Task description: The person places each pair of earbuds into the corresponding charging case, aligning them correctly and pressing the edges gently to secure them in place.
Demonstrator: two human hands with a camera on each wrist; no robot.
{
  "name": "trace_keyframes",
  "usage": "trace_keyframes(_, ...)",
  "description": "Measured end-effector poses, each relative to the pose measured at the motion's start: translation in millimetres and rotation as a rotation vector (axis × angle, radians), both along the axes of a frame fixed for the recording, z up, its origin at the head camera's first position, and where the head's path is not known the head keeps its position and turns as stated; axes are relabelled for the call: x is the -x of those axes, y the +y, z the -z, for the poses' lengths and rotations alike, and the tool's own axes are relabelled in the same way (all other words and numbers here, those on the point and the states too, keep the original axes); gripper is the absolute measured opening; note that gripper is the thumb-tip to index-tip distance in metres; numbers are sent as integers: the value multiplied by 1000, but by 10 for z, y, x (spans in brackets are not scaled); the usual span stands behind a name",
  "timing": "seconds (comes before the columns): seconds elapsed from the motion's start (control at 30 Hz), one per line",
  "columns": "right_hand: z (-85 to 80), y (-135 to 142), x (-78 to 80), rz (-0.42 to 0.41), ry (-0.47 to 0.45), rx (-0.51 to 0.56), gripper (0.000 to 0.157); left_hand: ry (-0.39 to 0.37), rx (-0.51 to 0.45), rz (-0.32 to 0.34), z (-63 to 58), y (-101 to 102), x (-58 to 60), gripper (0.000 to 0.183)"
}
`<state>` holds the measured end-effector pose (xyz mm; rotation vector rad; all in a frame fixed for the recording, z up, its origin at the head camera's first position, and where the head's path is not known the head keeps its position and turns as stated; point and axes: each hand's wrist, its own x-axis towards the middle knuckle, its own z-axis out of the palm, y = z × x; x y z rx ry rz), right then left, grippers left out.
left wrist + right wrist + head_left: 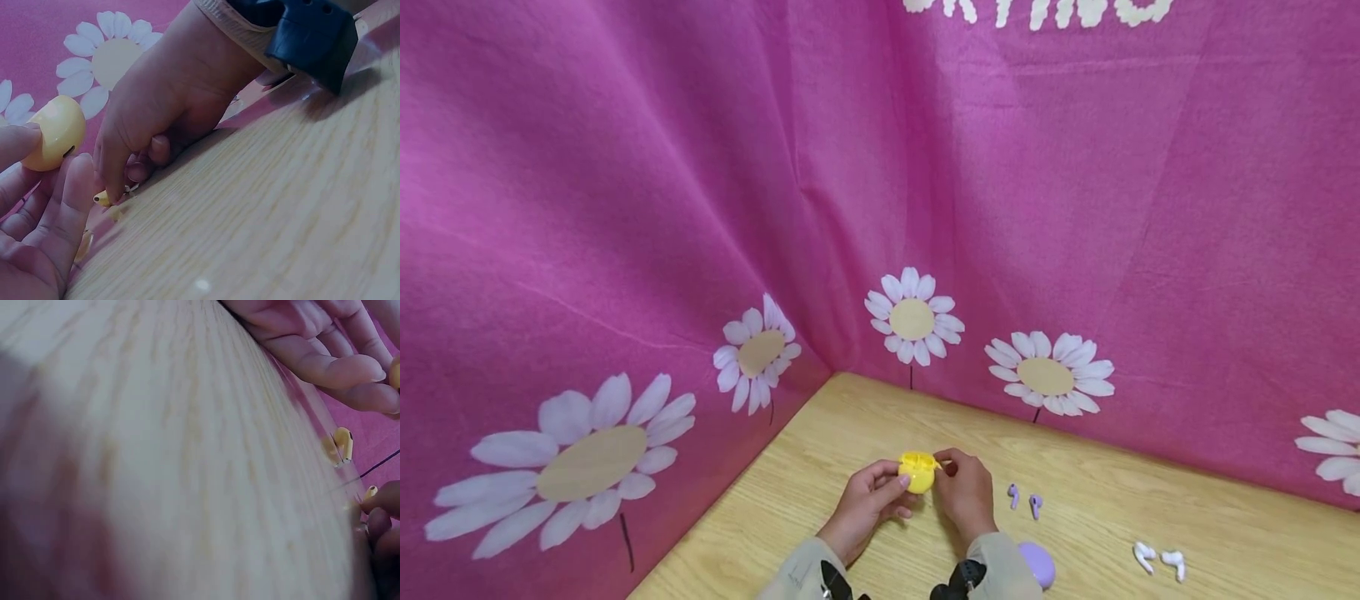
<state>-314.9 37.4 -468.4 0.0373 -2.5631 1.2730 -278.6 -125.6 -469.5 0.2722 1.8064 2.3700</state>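
My left hand (865, 508) holds a rounded yellow earbud case (919, 478) between thumb and fingers, above the wooden table. The head view shows its open top and hollow inside. Just right of the case, my right hand (964, 493) reaches down to the tabletop, pinching a yellow earbud (371, 492) between thumb and finger; the fingers partly cover it in both wrist views. Another yellow earbud (344, 444) stands on the table near the left hand's fingers. The case hides the earbuds from the head view.
Two purple earbuds (1025, 502) lie right of my right hand. A purple case (1037, 565) sits beside the right sleeve, partly covered. Farther right are two white earbuds (1159, 560). A pink cloth (1075, 208) with printed daisies borders the table (1105, 500) behind and left.
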Motion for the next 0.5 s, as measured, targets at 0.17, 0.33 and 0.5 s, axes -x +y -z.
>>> trace_keyframes(0.17,18,-11,-38,23,32,31,15,6,-7,6,5,-3,-11,37)
trace_keyframes(0.33,42,-21,-80,38,65,44,23,-4,-7,11,7,-1,-24,37)
trace_keyframes(0.5,-18,-27,-120,33,37,91,31,19,-10,13,2,-4,5,36)
